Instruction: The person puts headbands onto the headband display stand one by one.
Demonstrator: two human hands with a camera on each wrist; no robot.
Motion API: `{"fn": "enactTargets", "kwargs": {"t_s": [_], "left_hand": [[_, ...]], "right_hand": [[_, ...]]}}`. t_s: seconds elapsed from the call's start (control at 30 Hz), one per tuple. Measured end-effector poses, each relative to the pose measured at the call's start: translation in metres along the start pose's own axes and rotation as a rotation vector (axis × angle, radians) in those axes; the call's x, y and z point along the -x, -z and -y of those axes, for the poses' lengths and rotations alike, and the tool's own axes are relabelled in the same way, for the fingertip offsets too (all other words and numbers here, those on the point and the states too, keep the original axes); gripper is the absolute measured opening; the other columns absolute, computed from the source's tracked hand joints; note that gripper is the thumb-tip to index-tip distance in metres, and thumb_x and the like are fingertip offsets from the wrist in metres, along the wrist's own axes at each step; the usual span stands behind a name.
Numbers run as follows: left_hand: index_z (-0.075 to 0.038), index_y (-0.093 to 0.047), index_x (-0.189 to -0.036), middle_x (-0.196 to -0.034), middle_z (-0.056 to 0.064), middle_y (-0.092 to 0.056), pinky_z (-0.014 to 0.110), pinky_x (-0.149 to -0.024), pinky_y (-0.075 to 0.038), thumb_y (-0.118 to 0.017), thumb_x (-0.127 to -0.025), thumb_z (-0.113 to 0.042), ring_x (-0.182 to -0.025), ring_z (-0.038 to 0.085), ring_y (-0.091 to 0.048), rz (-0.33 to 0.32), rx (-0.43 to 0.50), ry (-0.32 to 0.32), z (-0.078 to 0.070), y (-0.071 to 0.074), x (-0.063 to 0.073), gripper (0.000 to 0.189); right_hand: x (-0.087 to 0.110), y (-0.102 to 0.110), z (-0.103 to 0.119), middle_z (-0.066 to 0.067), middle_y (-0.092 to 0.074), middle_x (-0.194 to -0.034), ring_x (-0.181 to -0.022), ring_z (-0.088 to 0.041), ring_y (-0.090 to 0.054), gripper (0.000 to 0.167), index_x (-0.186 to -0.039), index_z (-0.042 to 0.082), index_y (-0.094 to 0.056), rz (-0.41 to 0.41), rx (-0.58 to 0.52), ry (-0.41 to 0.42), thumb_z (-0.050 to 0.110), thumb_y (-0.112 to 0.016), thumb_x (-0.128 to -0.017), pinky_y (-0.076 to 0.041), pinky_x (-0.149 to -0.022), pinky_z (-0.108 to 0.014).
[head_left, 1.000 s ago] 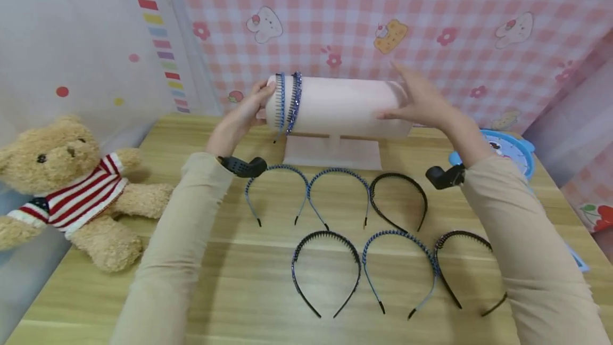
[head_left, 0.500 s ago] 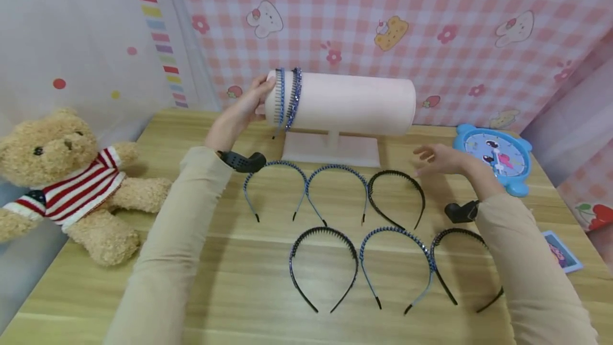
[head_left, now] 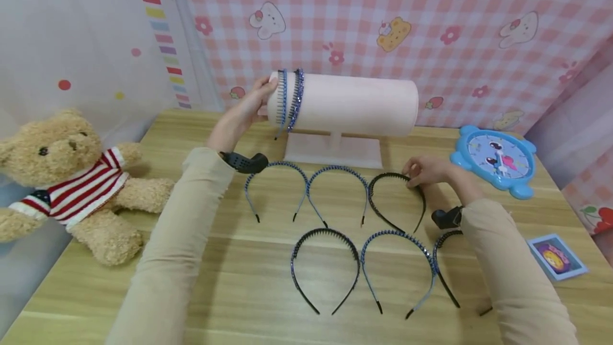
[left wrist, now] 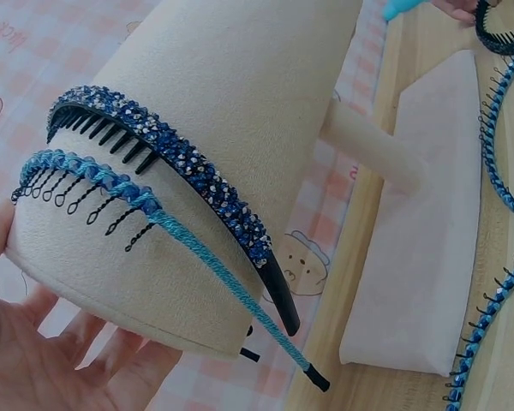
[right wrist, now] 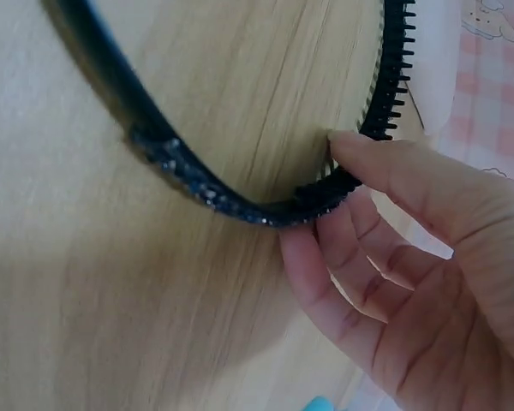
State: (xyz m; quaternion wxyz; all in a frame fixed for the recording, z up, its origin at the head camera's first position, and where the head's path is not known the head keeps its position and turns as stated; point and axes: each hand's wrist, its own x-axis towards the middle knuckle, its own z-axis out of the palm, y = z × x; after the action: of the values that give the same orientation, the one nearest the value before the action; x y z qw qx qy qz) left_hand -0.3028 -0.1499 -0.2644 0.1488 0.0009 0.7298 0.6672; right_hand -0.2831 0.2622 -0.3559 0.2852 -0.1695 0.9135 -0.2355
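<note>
My left hand (head_left: 241,111) grips the left end of a pale pink headband display stand (head_left: 359,103), thumb on one side and fingers under its roll. Two headbands sit over that end: a light blue braided one (left wrist: 111,184) and a dark blue glittery one (left wrist: 180,154), both with comb teeth. At the back row's right end, my right hand (head_left: 428,169) pinches a black toothed headband (right wrist: 240,205) at its upper right curve, thumb inside and fingers outside. Its glittery outer face shows in the right wrist view.
Two blue headbands (head_left: 337,167) lie left of the black one. In front are a dark headband (head_left: 325,231), a blue one (head_left: 397,233) and a black one (head_left: 445,265) partly under the right sleeve. Around them are a teddy bear (head_left: 86,196), blue clock (head_left: 500,158) and small framed picture (head_left: 557,257).
My right hand has left the right end of the stand, come down toward the table and taken hold of the black headband. The left hand stays on the stand.
</note>
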Motion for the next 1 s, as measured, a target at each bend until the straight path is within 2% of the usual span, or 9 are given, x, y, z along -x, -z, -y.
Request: {"fn": "enactTargets", "kwargs": {"t_s": [0.13,0.3,0.5,0.63,0.8,1.0], "left_hand": [[-0.028,-0.007,-0.146,-0.145,0.006,-0.03,0.044,-0.108,-0.029,-0.037,-0.094,-0.05,-0.133,0.022,-0.031,0.002,-0.005,-0.004,0.0,-0.001,0.0,0.064],[-0.027,-0.006,-0.146,-0.148,0.006,-0.025,0.045,-0.108,-0.028,-0.037,-0.094,-0.049,-0.134,0.024,-0.029,0.015,0.002,-0.015,0.002,-0.003,-0.003,0.065],[-0.026,-0.004,-0.147,-0.148,0.007,-0.024,0.045,-0.108,-0.028,-0.038,-0.094,-0.049,-0.134,0.024,-0.028,0.016,0.006,-0.02,0.001,-0.004,-0.002,0.067],[-0.027,-0.004,-0.147,-0.148,0.007,-0.025,0.044,-0.109,-0.028,-0.038,-0.093,-0.049,-0.134,0.024,-0.028,0.013,-0.002,-0.014,0.0,-0.003,0.001,0.067],[-0.028,-0.005,-0.147,-0.148,0.005,-0.025,0.044,-0.109,-0.028,-0.038,-0.093,-0.05,-0.135,0.023,-0.028,0.0,-0.016,-0.011,0.001,-0.002,0.001,0.066],[-0.027,-0.004,-0.147,-0.147,0.006,-0.027,0.044,-0.108,-0.029,-0.038,-0.094,-0.049,-0.134,0.024,-0.03,0.009,-0.015,-0.022,0.002,0.0,0.001,0.067]], "right_hand": [[0.002,0.003,0.0,-0.029,-0.05,-0.111,-0.093,-0.026,-0.056,0.035,-0.112,-0.007,-0.047,0.049,-0.021,-0.02,0.009,-0.062,-0.085,-0.054,-0.07,-0.032],[0.013,0.017,-0.003,-0.036,-0.047,-0.117,-0.09,-0.026,-0.058,0.038,-0.119,-0.011,-0.041,0.104,-0.027,-0.081,0.008,-0.055,-0.089,-0.054,-0.072,-0.037],[0.03,0.041,-0.001,-0.041,-0.039,-0.124,-0.108,-0.045,-0.05,0.044,-0.126,-0.015,-0.034,0.097,-0.027,-0.109,0.008,-0.049,-0.091,-0.054,-0.078,-0.039],[0.039,0.056,0.003,-0.041,-0.033,-0.127,-0.113,-0.047,-0.044,0.05,-0.13,-0.015,-0.027,0.096,-0.056,-0.131,0.012,-0.048,-0.093,-0.053,-0.081,-0.039],[0.045,0.066,0.005,-0.039,-0.039,-0.125,-0.107,-0.041,-0.052,0.051,-0.129,-0.014,-0.029,0.033,-0.062,-0.123,0.016,-0.051,-0.093,-0.054,-0.08,-0.039],[0.053,0.074,0.01,-0.038,-0.039,-0.126,-0.096,-0.029,-0.058,0.061,-0.127,-0.015,-0.032,-0.131,-0.082,-0.141,0.029,-0.055,-0.091,-0.054,-0.079,-0.037]]}}
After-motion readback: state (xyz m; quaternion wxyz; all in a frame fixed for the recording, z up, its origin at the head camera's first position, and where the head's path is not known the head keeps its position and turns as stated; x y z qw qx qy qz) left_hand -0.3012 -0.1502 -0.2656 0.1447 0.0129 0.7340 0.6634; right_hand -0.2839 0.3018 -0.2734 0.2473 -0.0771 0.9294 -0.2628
